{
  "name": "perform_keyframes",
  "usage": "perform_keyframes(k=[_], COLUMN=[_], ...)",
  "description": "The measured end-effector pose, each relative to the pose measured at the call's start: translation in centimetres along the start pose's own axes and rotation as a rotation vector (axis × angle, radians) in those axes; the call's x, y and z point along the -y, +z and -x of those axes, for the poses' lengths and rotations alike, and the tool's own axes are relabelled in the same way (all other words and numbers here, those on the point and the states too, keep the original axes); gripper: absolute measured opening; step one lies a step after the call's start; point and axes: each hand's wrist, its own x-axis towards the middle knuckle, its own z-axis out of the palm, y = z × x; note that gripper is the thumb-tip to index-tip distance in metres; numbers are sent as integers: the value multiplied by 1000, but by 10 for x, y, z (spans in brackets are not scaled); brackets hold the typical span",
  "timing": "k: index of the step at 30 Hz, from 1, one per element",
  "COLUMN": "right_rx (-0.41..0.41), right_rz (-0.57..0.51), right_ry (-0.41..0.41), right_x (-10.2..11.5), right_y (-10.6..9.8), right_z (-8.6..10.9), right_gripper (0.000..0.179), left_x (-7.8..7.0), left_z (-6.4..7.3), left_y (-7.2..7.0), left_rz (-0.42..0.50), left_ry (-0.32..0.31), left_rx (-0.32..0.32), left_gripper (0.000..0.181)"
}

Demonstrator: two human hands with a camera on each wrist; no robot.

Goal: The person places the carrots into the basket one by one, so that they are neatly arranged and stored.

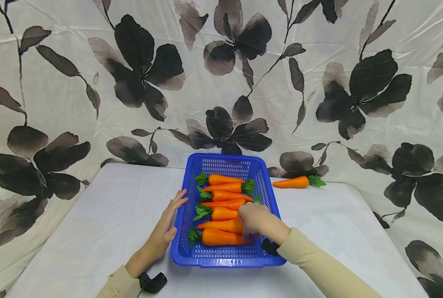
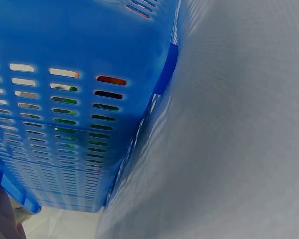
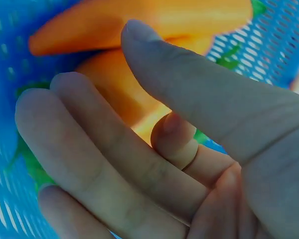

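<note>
A blue plastic basket [image 1: 226, 261] with slotted walls holds several orange carrots [image 1: 221, 237] with green leafy tops, lying crosswise in a column with tops pointing alternately left and right. My left hand [image 1: 164, 225] rests along the basket's left rim, fingers straight. In the left wrist view the basket's slotted outer wall [image 2: 50, 55] fills the left side. My right hand [image 1: 260, 221] reaches into the basket over the right ends of the nearer carrots. In the right wrist view its fingers [image 3: 89, 154] are loosely bent beside a carrot [image 3: 119, 89], and nothing shows gripped between thumb and fingers.
One more carrot [image 1: 293, 182] lies outside the basket at the table's back right, its leaves pointing right. A white cloth covers the table [image 1: 106, 219]. Behind it hangs a pale fabric [image 1: 281, 103] with dark flowers.
</note>
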Motion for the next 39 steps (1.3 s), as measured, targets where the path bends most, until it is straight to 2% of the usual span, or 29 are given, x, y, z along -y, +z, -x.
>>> perform_keyframes(k=[5,9,15,19,24,28,33,36,39], right_rx=[-29,-52,-184,-342,-626,-839,-1035,-1044,-933], right_rz=[-124,-243,-342,-370,-384,-381,-346,-323,-315], right_ry=[-34,-73,-185,-233,-219,-196,-213,-183,-101], right_x=[-6,-15,-43,-65,-99,-133,-175,-195,-210], right_y=[-16,-32,-55,-69,-78,-76,-64,-56,-48], right_z=[5,7,5,7,6,0,-8,-11,-12], right_gripper=[40,31,21,16,8,9,18,25,39], left_x=[0,0,1,1,1,1,0,0,0], left_z=[0,-1,-1,-1,0,0,0,0,0], left_y=[0,0,0,0,0,0,-1,-1,-1], left_rz=[-1,-5,-7,-4,3,8,10,13,13], left_ry=[6,11,14,15,-1,-6,-1,0,-4], left_rx=[-1,-2,-2,-3,0,1,2,4,6], left_gripper=[64,64,64,64,63,63,63,63,63])
